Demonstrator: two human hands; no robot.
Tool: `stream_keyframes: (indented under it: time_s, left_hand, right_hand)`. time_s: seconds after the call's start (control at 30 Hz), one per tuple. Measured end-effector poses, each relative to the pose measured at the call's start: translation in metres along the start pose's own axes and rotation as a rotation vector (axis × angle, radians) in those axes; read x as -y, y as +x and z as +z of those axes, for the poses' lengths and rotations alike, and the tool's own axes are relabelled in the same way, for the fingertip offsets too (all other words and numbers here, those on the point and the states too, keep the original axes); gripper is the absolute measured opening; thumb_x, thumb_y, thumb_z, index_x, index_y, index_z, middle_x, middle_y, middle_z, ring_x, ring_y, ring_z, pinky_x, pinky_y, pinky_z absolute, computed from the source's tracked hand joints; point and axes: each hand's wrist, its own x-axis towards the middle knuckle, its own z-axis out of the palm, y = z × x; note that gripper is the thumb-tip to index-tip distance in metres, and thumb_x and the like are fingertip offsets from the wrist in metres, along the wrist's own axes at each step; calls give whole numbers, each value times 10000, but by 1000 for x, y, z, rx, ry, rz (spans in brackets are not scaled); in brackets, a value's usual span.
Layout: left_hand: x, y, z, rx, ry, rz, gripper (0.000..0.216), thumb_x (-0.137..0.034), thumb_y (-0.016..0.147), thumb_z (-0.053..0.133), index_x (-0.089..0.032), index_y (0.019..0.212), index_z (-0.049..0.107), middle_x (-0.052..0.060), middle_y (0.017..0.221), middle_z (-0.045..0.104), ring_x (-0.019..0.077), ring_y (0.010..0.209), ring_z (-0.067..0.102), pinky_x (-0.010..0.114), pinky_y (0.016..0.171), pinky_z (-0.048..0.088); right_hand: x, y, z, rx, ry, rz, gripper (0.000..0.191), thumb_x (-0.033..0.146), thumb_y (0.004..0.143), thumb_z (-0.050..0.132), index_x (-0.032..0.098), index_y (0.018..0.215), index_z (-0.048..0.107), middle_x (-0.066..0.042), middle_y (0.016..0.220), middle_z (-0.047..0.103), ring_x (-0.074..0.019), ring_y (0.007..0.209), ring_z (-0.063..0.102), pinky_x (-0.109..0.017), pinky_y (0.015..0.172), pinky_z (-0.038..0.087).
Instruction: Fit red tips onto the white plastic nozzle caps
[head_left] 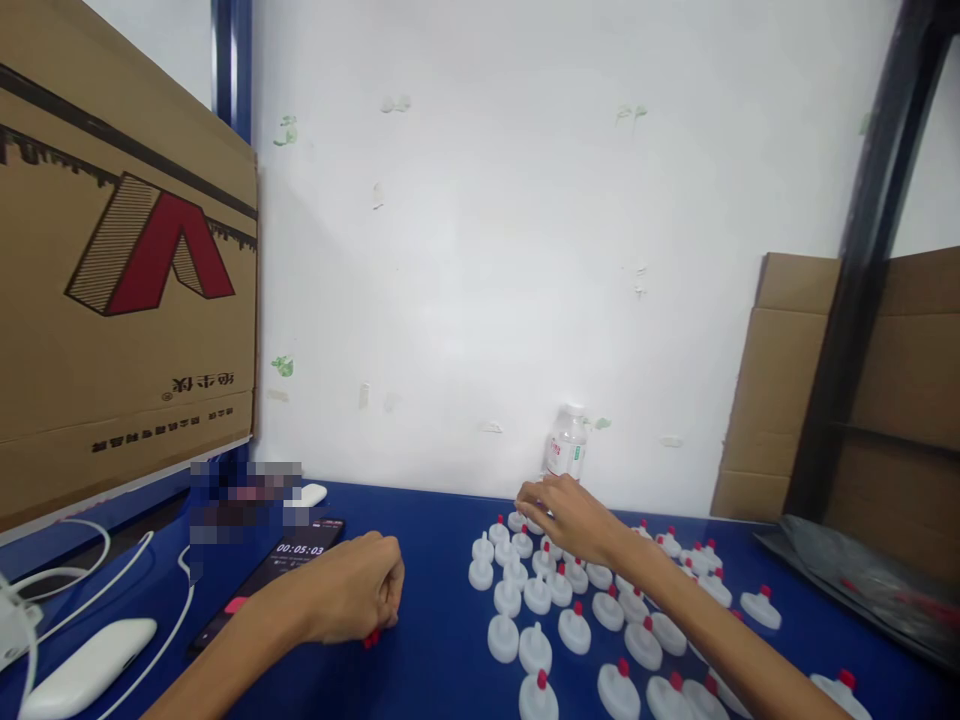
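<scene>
My left hand rests low over the blue table, its fingers curled closed. Small red tips poke out beneath the curled fingers; how many are inside is hidden. Stretched forward, my right hand hovers at the back of a group of white nozzle caps. Its fingers are bent and the thumb stands apart, above a white nozzle cap; contact cannot be made out. Several white caps at the left of the group have bare spouts, such as one nozzle cap. Many others carry a red tip, like another nozzle cap.
A clear bottle stands against the white wall. A phone with a running timer lies beside my left forearm. White cables and a white device are at the left, near a large cardboard box. Grey plastic lies right.
</scene>
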Motion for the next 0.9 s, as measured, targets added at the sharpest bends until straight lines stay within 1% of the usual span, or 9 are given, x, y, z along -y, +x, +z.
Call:
stream_keyframes:
  time_s: [0.17,0.37,0.47,0.57,0.63,0.7,0.77,0.83,0.9]
  left_hand:
    - [-4,0,-4,1,33,-27,110,-167,684,565,-199,623,650,50,760,768,210,722,737,237,553,483]
    - [0,-3,-15,32,40,-67,63,-230,690,646,-203,719,696,28,736,777,208,727,739,234,565,476]
    - [1,-3,-13,59,40,-65,64,-241,686,659,-209,711,708,17,717,773,206,706,733,238,566,479]
    - [2,-2,-8,75,48,-34,97,-225,712,624,-211,668,708,15,719,766,189,676,715,225,532,462]
    - [2,-1,-6,65,59,-15,109,-212,726,612,-209,679,711,15,731,763,186,672,707,221,517,449]
    - [1,-1,-5,29,73,4,121,-205,745,603,-212,695,712,9,742,757,183,679,699,229,542,449]
    - [-2,1,-4,-55,88,33,152,-215,792,578,-224,735,718,7,799,756,191,745,691,252,610,453]
    - [-7,4,-2,-166,94,70,179,-259,855,556,-242,790,722,3,841,746,198,803,670,278,672,439]
    - [-12,9,2,-286,83,101,210,-327,916,531,-256,857,720,1,862,736,202,831,652,302,725,429]
  right_hand:
    - [21,-11,-3,24,38,-82,408,453,1082,380,226,1076,719,-60,1038,753,-237,972,643,-370,896,438]
    - [39,-37,4,16,52,-142,447,365,1112,272,226,913,647,-30,885,707,-212,898,620,-389,928,411]
    - [43,-45,5,35,95,-153,433,340,1115,263,230,872,604,-7,881,695,-195,902,617,-386,941,413]
    - [43,-48,8,59,116,-145,409,319,1114,269,237,896,606,6,927,711,-198,978,633,-419,1021,395]
    - [41,-50,10,46,116,-142,385,311,1114,280,252,973,634,7,1002,729,-204,1041,644,-454,1078,365]
    - [38,-51,10,-22,105,-111,319,349,1104,340,271,1086,648,-6,1095,733,-221,1086,650,-485,1098,354]
    - [35,-54,9,-130,83,-59,249,420,1062,466,273,1160,642,-34,1136,725,-255,1100,653,-494,1059,400]
    - [36,-56,8,-215,63,-41,250,435,1017,558,260,1179,631,-56,1118,715,-269,1049,667,-464,955,481]
    - [40,-58,7,-251,70,-70,211,370,1028,534,250,1181,616,-71,1122,695,-254,999,676,-413,853,530]
